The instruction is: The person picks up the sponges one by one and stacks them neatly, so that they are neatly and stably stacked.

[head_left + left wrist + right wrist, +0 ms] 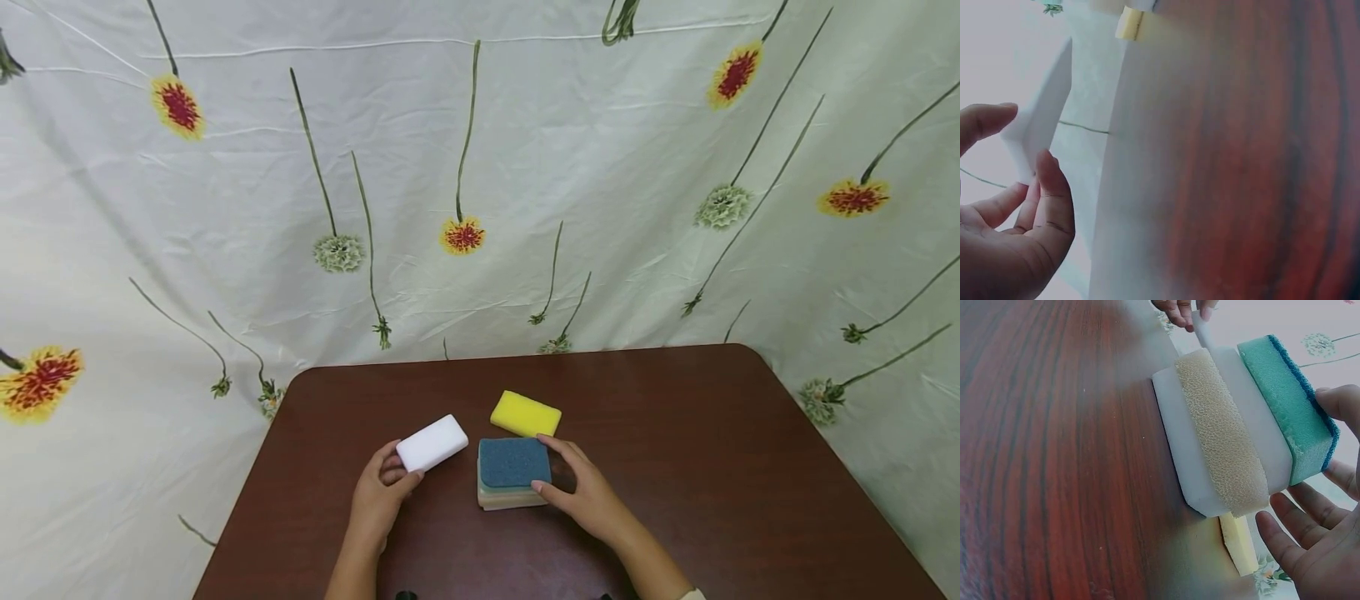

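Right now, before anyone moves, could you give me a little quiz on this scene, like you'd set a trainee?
1. Multiple choice: what colour is the loose sponge lying on the table just beyond the stack?
a) red
b) yellow
c) black

2. Fill in the blank: the fingers of the left hand hold a ____ block.

3. Count: in the right wrist view, how many layers make up the stack, taking the green layer and its blue face as one?

Key: 1. b; 2. white; 3. four
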`<action>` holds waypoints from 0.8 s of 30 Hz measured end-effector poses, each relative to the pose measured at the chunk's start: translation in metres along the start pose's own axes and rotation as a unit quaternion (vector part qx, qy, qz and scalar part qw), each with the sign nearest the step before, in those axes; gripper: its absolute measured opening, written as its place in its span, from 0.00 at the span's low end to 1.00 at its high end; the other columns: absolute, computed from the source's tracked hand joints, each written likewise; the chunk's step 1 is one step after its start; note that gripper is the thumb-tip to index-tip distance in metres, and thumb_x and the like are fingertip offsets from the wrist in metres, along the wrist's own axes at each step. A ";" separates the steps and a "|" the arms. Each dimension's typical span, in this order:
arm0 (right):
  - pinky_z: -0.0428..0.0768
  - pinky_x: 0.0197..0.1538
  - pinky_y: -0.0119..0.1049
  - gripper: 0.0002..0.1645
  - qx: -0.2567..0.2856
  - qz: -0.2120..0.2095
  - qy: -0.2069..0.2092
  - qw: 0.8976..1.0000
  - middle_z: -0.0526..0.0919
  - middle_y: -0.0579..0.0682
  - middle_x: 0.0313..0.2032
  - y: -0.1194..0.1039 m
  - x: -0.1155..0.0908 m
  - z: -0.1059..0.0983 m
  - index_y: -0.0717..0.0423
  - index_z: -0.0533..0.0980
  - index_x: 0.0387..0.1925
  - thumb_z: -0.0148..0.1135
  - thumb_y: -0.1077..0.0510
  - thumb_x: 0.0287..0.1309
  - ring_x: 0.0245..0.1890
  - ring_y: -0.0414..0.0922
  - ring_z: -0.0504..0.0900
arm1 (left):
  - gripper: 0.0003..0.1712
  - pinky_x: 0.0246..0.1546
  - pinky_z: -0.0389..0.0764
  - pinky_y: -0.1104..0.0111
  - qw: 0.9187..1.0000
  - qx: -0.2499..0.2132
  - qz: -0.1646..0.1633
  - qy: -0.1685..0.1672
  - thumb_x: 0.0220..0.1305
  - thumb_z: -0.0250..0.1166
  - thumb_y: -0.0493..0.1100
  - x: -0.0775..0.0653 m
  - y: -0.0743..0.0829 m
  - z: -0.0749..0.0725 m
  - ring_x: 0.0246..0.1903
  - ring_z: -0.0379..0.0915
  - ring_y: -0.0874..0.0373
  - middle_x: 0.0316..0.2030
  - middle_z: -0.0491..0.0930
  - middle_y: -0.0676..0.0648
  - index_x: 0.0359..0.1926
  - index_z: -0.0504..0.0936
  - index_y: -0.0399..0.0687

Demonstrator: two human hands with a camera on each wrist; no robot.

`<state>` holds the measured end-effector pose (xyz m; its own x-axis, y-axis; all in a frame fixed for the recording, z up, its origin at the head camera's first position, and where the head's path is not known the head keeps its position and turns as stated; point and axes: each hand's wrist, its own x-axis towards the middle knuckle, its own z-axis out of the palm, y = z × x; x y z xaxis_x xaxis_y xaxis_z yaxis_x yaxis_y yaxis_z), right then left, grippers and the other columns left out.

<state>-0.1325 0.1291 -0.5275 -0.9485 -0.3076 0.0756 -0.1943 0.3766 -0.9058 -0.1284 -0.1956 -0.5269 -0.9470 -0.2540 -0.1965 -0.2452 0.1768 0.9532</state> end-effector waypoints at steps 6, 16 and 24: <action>0.78 0.61 0.51 0.45 -0.008 -0.004 0.000 1.000 0.70 0.50 0.68 0.002 -0.001 0.001 0.47 0.63 0.75 0.71 0.44 0.61 0.61 0.53 0.78 | 0.42 0.40 0.77 0.77 1.000 -0.009 0.018 -0.001 0.62 0.71 0.38 -0.006 0.010 0.002 0.52 0.71 0.56 0.60 0.71 0.42 0.74 0.65 0.49; 0.78 0.65 0.45 0.46 -0.003 -0.006 0.005 1.000 0.70 0.48 0.67 0.002 0.001 0.002 0.49 0.65 0.74 0.73 0.45 0.59 0.65 0.51 0.75 | 0.40 0.45 0.73 0.76 0.998 -0.013 0.061 -0.010 0.62 0.72 0.38 -0.017 0.024 0.012 0.49 0.73 0.64 0.58 0.71 0.45 0.74 0.67 0.50; 0.79 0.64 0.45 0.45 -0.007 -0.004 0.009 1.000 0.71 0.49 0.67 0.001 0.001 0.003 0.46 0.65 0.74 0.72 0.45 0.59 0.63 0.51 0.77 | 0.39 0.41 0.77 0.76 0.995 -0.036 0.082 -0.035 0.60 0.71 0.33 -0.022 0.029 0.021 0.48 0.73 0.63 0.56 0.72 0.44 0.71 0.71 0.53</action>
<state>-0.1327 0.1268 -0.5290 -0.9510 -0.2954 0.0910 -0.2060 0.3859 -0.8992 -0.1194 -0.1651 -0.5003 -0.9857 -0.1610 -0.0505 -0.0736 0.1407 0.9873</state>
